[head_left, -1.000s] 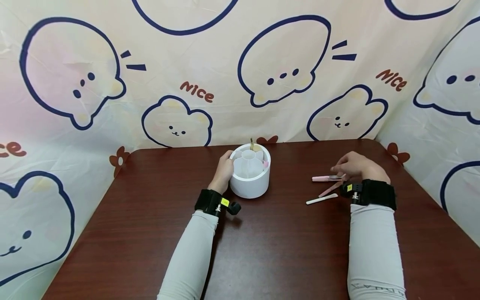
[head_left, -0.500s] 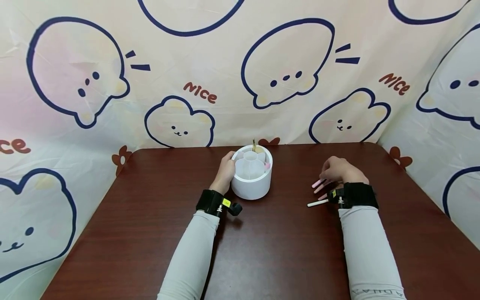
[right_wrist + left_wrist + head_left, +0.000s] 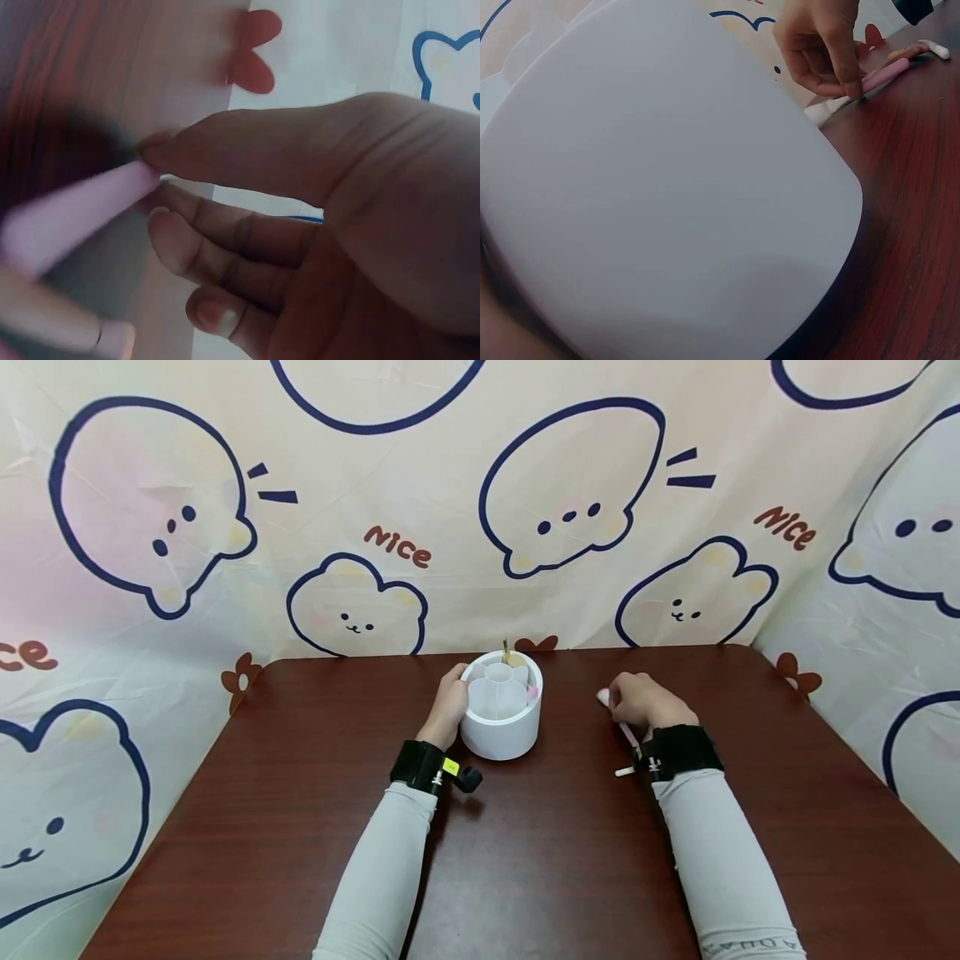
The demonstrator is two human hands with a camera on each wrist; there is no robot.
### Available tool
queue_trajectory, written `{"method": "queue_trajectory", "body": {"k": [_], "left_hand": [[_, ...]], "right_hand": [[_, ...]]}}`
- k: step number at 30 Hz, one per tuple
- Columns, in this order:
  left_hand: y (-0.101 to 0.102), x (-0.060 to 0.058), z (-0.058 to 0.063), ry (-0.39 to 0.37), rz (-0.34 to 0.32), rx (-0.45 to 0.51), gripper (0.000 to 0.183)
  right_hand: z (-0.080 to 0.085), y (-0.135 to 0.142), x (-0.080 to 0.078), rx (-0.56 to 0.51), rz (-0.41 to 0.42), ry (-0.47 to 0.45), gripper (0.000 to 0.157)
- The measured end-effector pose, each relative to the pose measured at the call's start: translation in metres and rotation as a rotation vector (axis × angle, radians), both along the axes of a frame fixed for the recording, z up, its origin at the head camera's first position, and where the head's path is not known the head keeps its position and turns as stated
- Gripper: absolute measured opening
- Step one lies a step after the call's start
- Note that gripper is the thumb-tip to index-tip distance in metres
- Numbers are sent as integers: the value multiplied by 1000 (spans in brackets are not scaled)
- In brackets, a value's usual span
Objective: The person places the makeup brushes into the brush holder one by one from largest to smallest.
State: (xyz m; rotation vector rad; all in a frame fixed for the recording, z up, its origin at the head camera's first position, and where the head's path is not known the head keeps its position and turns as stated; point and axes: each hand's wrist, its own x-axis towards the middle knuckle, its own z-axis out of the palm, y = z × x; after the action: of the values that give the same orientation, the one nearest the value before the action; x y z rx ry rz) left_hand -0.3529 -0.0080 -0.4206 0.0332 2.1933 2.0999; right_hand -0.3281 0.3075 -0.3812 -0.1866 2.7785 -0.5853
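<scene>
My left hand [image 3: 446, 706] grips the left side of a round white organizer [image 3: 500, 739] with pale petal-shaped dividers. That organizer's white wall [image 3: 675, 172] fills most of the left wrist view. To the right, my right hand [image 3: 652, 703] pinches a pink-handled makeup brush [image 3: 627, 734] between thumb and fingers, its pale head [image 3: 603, 696] pointing toward the organizer. In the right wrist view the pink handle [image 3: 82, 210] slants down from the fingertips, blurred. The grip point itself is mostly hidden by the thumb.
A thin white stick [image 3: 624, 771] lies by the right wrist, partly hidden. A beige stick [image 3: 52, 311] shows below the pink handle. Inside the organizer are a yellowish item [image 3: 513, 657] and a pink item [image 3: 532, 692]. A printed curtain [image 3: 450, 485] hangs behind the brown table [image 3: 525, 860].
My right hand has moved left across the table, now with the makeup brush pinched and its pale head turned toward the organizer. The left hand stays on the organizer.
</scene>
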Motion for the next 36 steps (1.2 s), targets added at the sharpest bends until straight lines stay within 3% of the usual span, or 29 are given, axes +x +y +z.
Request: {"method": "queue_trajectory", "body": {"k": [6,16,20,27,36], "left_hand": [[-2,0,1,-12,-10,-1,34],[-2,0,2,-8,-19,-6,37],[-2,-1,0,-6,-22,-5,38],[-3,-1,0,-3,-4,8,37],[-2,-2,-1,-6,-13,9,37]], "right_hand": [[12,-2,0,-29,18,132,4],[51,-4,16,-185,-22,283,36],[65,-9,24,-214,-15,331,41],[85,-24,37,-229,41,462,28],[93,-40,51,-224,84,592,16]]}}
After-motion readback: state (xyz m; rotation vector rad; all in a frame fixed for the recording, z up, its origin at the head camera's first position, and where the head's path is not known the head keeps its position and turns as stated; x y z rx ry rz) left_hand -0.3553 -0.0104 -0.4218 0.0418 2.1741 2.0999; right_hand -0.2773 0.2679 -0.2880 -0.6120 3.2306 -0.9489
